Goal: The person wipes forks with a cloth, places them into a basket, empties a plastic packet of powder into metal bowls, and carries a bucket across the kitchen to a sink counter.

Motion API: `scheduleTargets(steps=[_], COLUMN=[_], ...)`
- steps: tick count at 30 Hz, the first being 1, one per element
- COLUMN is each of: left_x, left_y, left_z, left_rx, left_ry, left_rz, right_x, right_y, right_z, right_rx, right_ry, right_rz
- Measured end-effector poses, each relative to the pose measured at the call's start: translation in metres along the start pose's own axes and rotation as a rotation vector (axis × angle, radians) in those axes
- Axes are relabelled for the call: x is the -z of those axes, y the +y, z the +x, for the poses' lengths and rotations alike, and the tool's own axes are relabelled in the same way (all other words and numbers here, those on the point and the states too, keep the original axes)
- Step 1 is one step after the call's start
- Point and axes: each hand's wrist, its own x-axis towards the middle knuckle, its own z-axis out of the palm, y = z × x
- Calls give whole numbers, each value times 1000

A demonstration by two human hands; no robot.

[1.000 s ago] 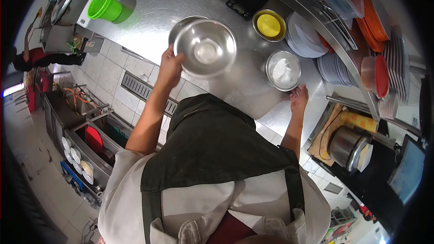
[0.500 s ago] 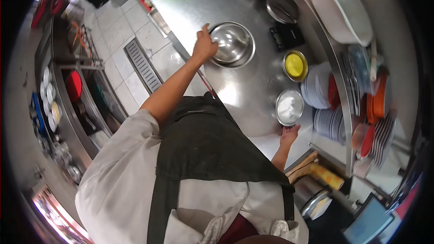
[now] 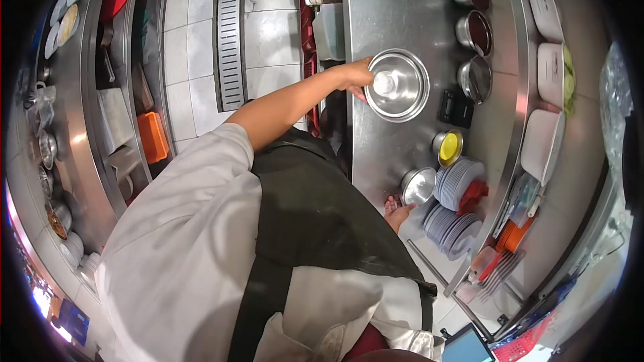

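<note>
Two nested steel mixing bowls (image 3: 414,102) are at the edge of the steel counter (image 3: 382,154). My left hand (image 3: 353,79) grips their rim from the left, its fingers partly hidden at the edge. A smaller steel bowl (image 3: 418,186), pale inside, stands nearer to me on the counter. Just below it is my right hand (image 3: 398,214), turned palm up with the fingers apart, close to the bowl's rim. Whether it touches the bowl I cannot tell. Beyond it sits a small bowl with something yellow (image 3: 449,149).
Stacked plates (image 3: 453,228) and a red cloth (image 3: 474,196) lie near the small bowls. A black scale-like device (image 3: 456,108) and several pots (image 3: 475,80) line the counter's far side. White tubs (image 3: 542,137) stand on the shelf. A floor drain (image 3: 230,43) runs to the left.
The view has swung round, so the counter now runs nearly straight up. My left hand has gone from resting at the nested bowls' edge to gripping their rim. My right hand stays by the small bowl.
</note>
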Motion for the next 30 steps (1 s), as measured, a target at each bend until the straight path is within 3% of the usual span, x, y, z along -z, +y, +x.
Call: scheduleTargets(steps=[7, 9, 11, 13, 15, 17, 19, 26, 30], left_x=[82, 116, 128, 147, 167, 166, 141, 102, 99], left_y=[-47, -95, -97, -124, -163, -194, -217, -215, -264], left_z=[-119, -127, -147, -135, -120, -82, -45, 20, 95], left_rx=[-47, -28, 92, 180, 245, 280, 280, 237, 183], left_ry=[0, 99, 242, 277, 295, 257, 189, 264, 271], left_rz=[-61, -155, -31, -20, -25, -43, -66, -148, -256], right_x=[-28, -43, -51, -48, -40, -62, -80, -89, -68], right_y=[10, 9, 9, 11, 18, 14, -7, -11, 0], right_z=[-40, -49, -49, -21, 14, -7, -38, -105, -118], right_rx=[16, -4, 44, 50, 116, 275, 116, 107, 43], right_ry=[-105, -75, -20, 29, -12, 12, 29, -122, -173], right_rz=[-42, 7, 134, 301, 271, 304, 341, 37, -94])
